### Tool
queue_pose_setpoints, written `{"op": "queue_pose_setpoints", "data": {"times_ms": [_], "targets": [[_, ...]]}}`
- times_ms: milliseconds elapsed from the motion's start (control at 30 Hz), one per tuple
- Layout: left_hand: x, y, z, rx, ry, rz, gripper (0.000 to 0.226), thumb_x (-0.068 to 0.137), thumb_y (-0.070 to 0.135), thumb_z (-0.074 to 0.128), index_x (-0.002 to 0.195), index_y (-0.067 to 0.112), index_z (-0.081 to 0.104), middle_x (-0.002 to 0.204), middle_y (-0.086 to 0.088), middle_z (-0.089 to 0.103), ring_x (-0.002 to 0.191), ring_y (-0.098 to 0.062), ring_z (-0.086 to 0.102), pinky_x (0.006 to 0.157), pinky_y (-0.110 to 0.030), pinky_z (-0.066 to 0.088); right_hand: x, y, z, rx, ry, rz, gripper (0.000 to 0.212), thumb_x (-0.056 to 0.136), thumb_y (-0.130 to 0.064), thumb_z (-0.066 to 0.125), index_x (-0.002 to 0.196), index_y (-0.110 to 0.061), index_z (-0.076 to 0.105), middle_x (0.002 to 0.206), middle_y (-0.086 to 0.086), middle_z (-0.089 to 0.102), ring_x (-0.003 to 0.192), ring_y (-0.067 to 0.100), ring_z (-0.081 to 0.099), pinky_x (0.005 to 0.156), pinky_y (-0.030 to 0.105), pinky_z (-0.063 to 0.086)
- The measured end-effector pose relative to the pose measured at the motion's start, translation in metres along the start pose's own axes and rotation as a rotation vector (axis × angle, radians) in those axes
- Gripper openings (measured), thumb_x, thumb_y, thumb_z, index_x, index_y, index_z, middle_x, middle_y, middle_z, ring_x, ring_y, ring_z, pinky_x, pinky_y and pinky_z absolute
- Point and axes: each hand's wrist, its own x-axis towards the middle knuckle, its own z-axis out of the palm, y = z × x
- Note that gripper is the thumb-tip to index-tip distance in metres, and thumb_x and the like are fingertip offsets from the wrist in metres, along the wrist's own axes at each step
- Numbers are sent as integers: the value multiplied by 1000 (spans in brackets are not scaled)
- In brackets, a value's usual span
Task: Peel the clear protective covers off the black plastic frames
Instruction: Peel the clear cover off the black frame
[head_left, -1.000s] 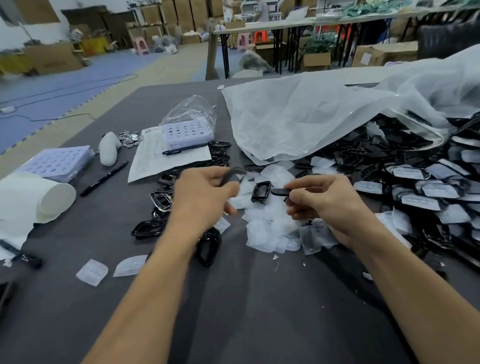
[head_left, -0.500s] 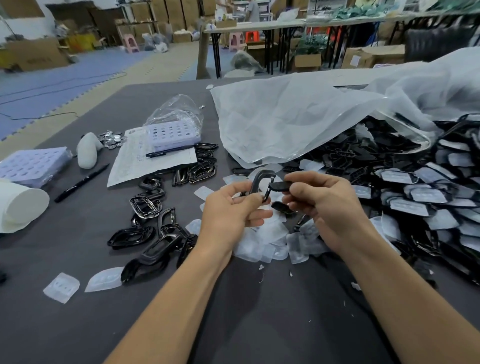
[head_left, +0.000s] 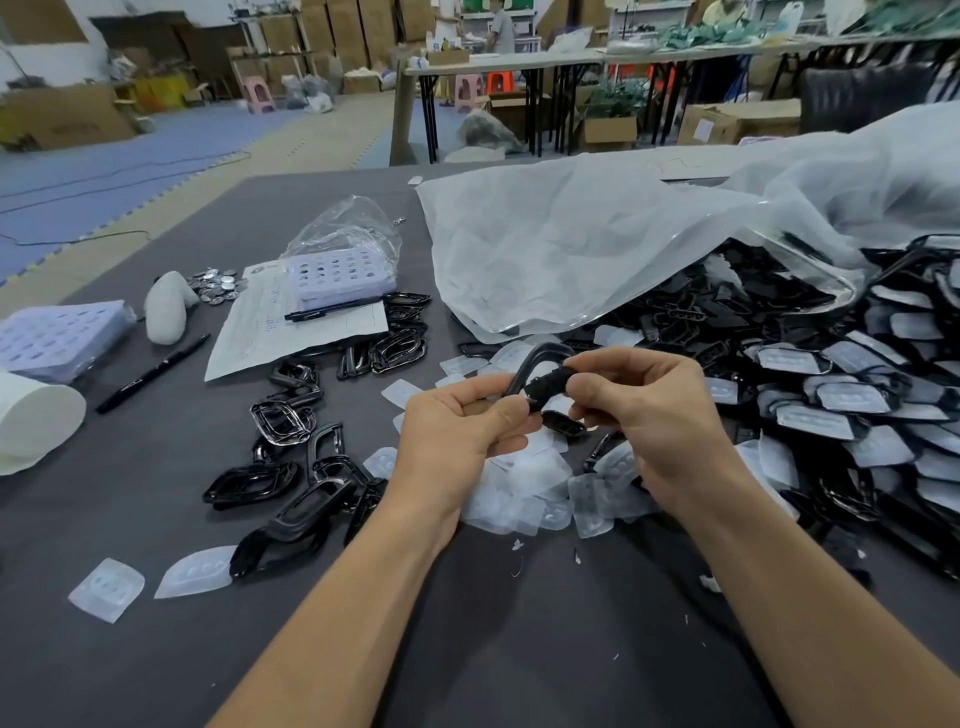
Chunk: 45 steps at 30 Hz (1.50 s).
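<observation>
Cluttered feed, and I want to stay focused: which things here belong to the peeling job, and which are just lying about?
Job: black frame in left hand and right hand; covered frames pile; peeled covers; bare frames.
Lying about: pen, paper sheet, purple trays, coins, white roll.

dark grey table (head_left: 519, 649), black frames (head_left: 291, 519), clear covers (head_left: 524, 499), paper sheet (head_left: 270, 327)

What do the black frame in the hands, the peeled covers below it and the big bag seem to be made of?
Black frame: probably hard plastic, glossy; its curve shows a light sheen.
Peeled covers: thin, cloudy-clear moulded plastic, with pressed bumps.
Big bag: soft translucent plastic film, creased and draped.
</observation>
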Motion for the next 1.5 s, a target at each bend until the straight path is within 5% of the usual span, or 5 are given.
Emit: {"op": "queue_pose_setpoints", "data": {"times_ms": [433,667,1100,1267,1500], "targets": [[4,2,-6,50,-16,-16,28,94,-6,64,103,17,76,90,-5,81,76,-17,78,63,-20,57,10,-1,-14,70,306,43,25,85,7,74,72,-14,80,62,6,70,53,15,61,61,31,56],[3,2,-7,100,-38,-16,25,93,-4,66,105,13,80,91,-10,81,78,-18,78,66,-20,57,6,-4,-5,58,-28,162,22,87,5,70,78,-11,82,72,12,75,47,16,60,45,20,45],[4,2,-7,171,24,26,25,86,-4,72,106,8,81,82,-12,80,67,-18,74,63,-22,55,8,-7,-16,98,-219,220,11,69,-12,76,77,-10,83,73,13,73,52,14,63,46,18,46],[3,2,-6,226,50,39,25,84,-4,74,98,15,82,79,-10,80,66,-19,75,63,-23,55,10,-5,-21,124,-246,299,23,85,-2,68,105,7,73,73,14,70,54,13,63,49,18,50],[-1,4,-2,273,63,62,22,74,10,75,87,26,84,76,-5,80,66,-18,76,63,-23,57,10,-4,-19,139,-266,363,18,92,-9,63,97,1,76,83,17,73,53,17,61,46,20,49]]}}
